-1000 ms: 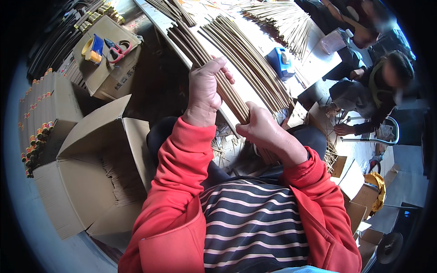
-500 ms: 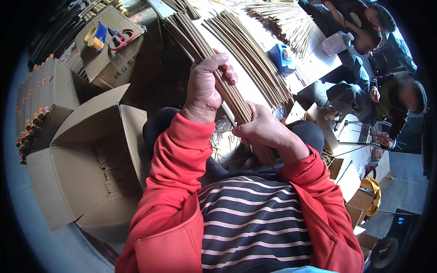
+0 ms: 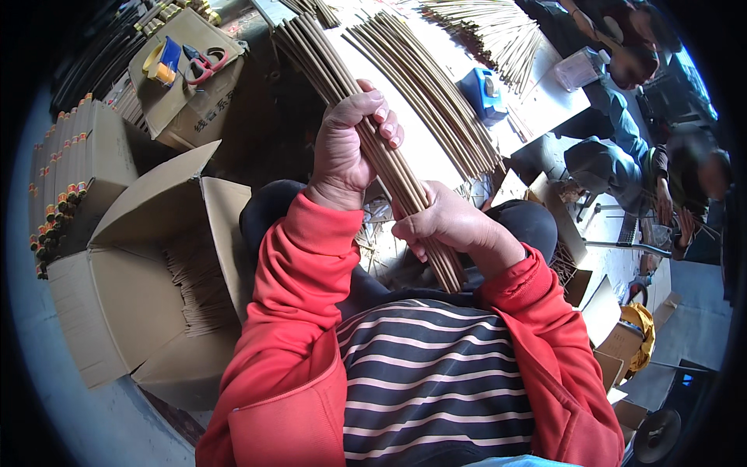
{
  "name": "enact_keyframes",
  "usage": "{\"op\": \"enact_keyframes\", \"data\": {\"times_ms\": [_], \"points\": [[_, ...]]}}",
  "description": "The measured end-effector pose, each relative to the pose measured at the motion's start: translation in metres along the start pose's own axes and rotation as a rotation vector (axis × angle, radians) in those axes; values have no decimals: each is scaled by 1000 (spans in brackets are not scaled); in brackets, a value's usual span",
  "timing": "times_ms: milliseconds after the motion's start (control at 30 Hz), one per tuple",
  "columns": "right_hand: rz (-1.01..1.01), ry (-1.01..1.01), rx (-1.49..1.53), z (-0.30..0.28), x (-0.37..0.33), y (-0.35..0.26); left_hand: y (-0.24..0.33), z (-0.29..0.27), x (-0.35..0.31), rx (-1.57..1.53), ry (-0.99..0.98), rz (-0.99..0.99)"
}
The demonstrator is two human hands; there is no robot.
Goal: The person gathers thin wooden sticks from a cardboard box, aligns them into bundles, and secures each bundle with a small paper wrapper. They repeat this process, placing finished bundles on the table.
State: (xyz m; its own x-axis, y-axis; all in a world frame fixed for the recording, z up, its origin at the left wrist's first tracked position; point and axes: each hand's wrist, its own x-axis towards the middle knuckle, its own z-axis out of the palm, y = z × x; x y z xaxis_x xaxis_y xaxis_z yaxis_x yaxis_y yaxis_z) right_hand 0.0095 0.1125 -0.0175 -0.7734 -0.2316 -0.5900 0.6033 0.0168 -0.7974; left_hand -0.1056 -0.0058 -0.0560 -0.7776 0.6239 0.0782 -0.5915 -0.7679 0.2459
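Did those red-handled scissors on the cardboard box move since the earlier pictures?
No: judged against the cardboard box beneath, the scissors lie in the same spot, shifted neither way.

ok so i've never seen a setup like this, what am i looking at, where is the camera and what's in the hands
There is no machine here: these are a person's own two bare hands. The one view comes from a wide fisheye camera worn on the head, looking down, so straight edges bend and the picture's left is the person's left. The left hand and the right hand both grip one bundle of brown sticks. Beyond it, a white table carries a long row of sticks, a fanned pile, a blue tape dispenser and a clear plastic container. To the left stands an open cardboard box, and scissors lie on another box.
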Motion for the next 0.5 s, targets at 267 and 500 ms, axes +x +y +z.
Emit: {"op": "enact_keyframes", "data": {"times_ms": [267, 500], "points": [[-53, 91, -85, 11, 4, -5, 7, 0, 1, 79, 158, 57], [0, 270, -411, 16, 6, -9, 8, -7, 2, 284, 249, 116]]}}
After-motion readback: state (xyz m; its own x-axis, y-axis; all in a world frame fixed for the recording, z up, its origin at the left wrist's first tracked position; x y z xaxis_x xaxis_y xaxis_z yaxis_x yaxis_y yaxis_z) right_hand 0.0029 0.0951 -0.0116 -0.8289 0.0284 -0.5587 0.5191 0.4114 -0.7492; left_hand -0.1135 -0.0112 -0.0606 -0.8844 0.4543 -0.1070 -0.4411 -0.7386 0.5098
